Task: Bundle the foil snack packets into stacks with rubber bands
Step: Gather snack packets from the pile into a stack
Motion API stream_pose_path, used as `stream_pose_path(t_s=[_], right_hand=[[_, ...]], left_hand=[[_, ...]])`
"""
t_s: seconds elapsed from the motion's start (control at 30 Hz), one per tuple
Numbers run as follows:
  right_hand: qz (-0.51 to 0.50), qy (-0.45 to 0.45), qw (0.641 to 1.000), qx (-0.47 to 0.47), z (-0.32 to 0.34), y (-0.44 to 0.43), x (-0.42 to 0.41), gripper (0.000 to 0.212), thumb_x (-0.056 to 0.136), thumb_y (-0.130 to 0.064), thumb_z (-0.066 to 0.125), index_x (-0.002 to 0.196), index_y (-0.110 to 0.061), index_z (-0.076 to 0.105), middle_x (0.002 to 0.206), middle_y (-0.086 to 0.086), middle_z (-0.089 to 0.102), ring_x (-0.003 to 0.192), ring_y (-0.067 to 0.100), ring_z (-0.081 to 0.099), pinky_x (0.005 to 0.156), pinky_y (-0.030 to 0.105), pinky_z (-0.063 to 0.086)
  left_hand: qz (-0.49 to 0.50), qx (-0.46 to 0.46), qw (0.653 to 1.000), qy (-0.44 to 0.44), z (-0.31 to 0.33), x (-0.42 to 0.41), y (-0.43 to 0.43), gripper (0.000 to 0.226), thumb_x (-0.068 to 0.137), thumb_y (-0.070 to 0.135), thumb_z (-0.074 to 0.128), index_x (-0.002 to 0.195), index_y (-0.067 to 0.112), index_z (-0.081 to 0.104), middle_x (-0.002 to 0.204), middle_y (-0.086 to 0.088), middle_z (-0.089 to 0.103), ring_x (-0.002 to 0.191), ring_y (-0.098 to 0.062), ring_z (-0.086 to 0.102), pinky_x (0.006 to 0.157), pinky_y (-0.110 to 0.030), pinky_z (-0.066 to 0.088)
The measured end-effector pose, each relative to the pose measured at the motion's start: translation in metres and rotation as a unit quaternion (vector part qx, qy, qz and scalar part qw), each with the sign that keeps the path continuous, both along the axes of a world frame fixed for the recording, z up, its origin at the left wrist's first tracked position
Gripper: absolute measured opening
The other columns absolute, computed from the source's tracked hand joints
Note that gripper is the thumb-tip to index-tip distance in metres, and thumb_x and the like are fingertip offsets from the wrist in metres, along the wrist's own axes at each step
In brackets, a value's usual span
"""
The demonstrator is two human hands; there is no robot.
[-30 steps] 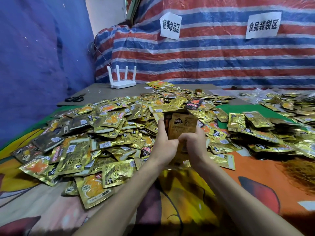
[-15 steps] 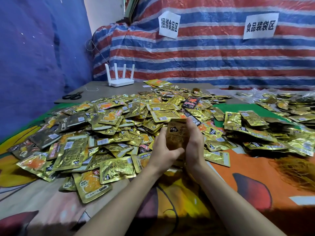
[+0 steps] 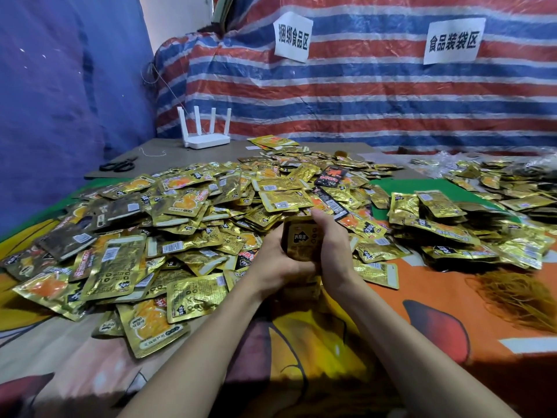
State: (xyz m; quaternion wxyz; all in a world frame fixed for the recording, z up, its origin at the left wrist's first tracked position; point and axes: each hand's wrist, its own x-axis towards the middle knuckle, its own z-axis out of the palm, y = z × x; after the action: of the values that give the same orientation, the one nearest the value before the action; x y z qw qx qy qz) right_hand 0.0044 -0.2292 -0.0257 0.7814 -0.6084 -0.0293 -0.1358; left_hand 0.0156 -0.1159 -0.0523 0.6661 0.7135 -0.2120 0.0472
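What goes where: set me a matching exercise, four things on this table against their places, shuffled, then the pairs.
1. router
2. scissors
3. rubber bands
4. packet stack

A. near right, on the orange cloth
B. gripped between left hand and right hand
C. back of the grey board, antennas up
D. left end of the grey board, lying flat

Pairs: 1-C, 2-D, 3-A, 4-B.

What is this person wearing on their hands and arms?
Nothing visible. The left hand and right hand are gloveless, and both forearms are uncovered: no sleeves, watch or bracelet in view. Some fingers are hidden, so rings are uncertain.
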Motion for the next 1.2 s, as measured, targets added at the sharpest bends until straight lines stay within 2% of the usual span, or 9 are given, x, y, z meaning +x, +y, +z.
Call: stream_pose_path(t_s=[0.17,0.3,0.47,0.63,0.67,0.73,0.87,1.03,1.2], right_hand=[[0.047,-0.005,0.996,-0.078,0.003,-0.018,-0.004,0.061,0.086,-0.057,0.050,0.109,-0.003,0.066,0.105,0.017,0.068,0.096,0.020,0.065,0.078,0.031,0.051],[-0.051,-0.016,0.965,-0.255,0.008,-0.069,-0.010,0.035,0.094,-0.051,0.056,0.096,-0.019,0.071,0.097,-0.002,0.073,0.087,0.013,0.068,0.075,0.034,0.050],[-0.156,0.056,0.781,-0.602,0.013,-0.156,-0.027,0.019,0.090,-0.023,0.065,0.104,-0.017,0.076,0.105,0.002,0.073,0.097,0.024,0.067,0.081,0.037,0.055],[-0.195,0.169,0.601,-0.756,0.022,-0.215,-0.042,0.011,0.075,-0.006,0.063,0.084,-0.006,0.069,0.084,0.010,0.066,0.078,0.033,0.063,0.053,0.031,0.043],[-0.200,0.172,0.575,-0.774,0.022,-0.222,-0.044,0.002,0.076,-0.006,0.063,0.078,-0.006,0.062,0.077,0.008,0.059,0.073,0.031,0.059,0.052,0.032,0.041],[-0.183,0.184,0.535,-0.804,0.018,-0.231,-0.043,0.017,0.080,-0.005,0.062,0.071,-0.009,0.048,0.068,0.003,0.046,0.067,0.028,0.054,0.054,0.034,0.045],[-0.171,0.190,0.524,-0.812,0.011,-0.235,-0.037,0.007,0.083,0.000,0.057,0.080,-0.006,0.058,0.066,0.003,0.042,0.069,0.029,0.057,0.059,0.037,0.048],[-0.153,0.197,0.525,-0.814,0.015,-0.238,-0.031,0.026,0.084,-0.002,0.058,0.066,-0.012,0.042,0.068,0.005,0.049,0.057,0.020,0.047,0.046,0.031,0.040],[-0.122,0.203,0.527,-0.816,0.019,-0.240,-0.029,0.026,0.082,-0.001,0.059,0.064,-0.011,0.044,0.066,0.006,0.050,0.058,0.022,0.051,0.045,0.029,0.036]], left_hand=[[0.022,-0.012,1.000,-0.008,0.002,-0.009,-0.001,0.051,0.060,0.009,0.080,0.108,0.012,0.065,0.087,0.003,0.076,0.083,-0.017,0.073,0.073,-0.030,0.057],[0.065,-0.039,0.997,-0.002,0.008,-0.014,-0.002,0.052,0.058,0.011,0.079,0.106,-0.006,0.067,0.098,-0.027,0.073,0.090,-0.043,0.072,0.083,-0.057,0.058],[0.118,-0.111,0.986,0.037,0.015,-0.015,0.000,0.026,0.059,0.009,0.081,0.084,0.006,0.072,0.094,-0.025,0.073,0.083,-0.039,0.071,0.079,-0.058,0.058],[0.094,-0.162,0.979,0.077,0.012,-0.012,0.001,0.014,0.079,-0.010,0.071,0.085,0.002,0.073,0.082,-0.012,0.076,0.068,-0.028,0.072,0.072,-0.043,0.059],[0.090,-0.175,0.977,0.085,0.012,-0.012,0.001,0.012,0.080,-0.010,0.070,0.085,0.000,0.072,0.081,-0.012,0.075,0.066,-0.027,0.071,0.069,-0.042,0.059],[0.079,-0.204,0.970,0.102,0.014,-0.013,0.000,0.011,0.082,-0.010,0.066,0.087,-0.001,0.070,0.079,-0.012,0.075,0.065,-0.027,0.073,0.060,-0.039,0.060],[0.063,-0.254,0.955,0.141,0.019,-0.016,0.001,0.028,0.077,0.000,0.069,0.104,-0.007,0.065,0.088,-0.017,0.073,0.070,-0.030,0.074,0.060,-0.040,0.060],[0.075,-0.287,0.938,0.182,0.021,-0.013,0.007,0.028,0.081,0.005,0.068,0.107,-0.006,0.066,0.110,-0.029,0.063,0.094,-0.039,0.064,0.088,-0.058,0.056],[0.082,-0.268,0.947,0.159,0.018,-0.010,0.006,0.020,0.082,0.002,0.068,0.101,-0.004,0.068,0.097,-0.020,0.070,0.085,-0.037,0.068,0.078,-0.056,0.059]])
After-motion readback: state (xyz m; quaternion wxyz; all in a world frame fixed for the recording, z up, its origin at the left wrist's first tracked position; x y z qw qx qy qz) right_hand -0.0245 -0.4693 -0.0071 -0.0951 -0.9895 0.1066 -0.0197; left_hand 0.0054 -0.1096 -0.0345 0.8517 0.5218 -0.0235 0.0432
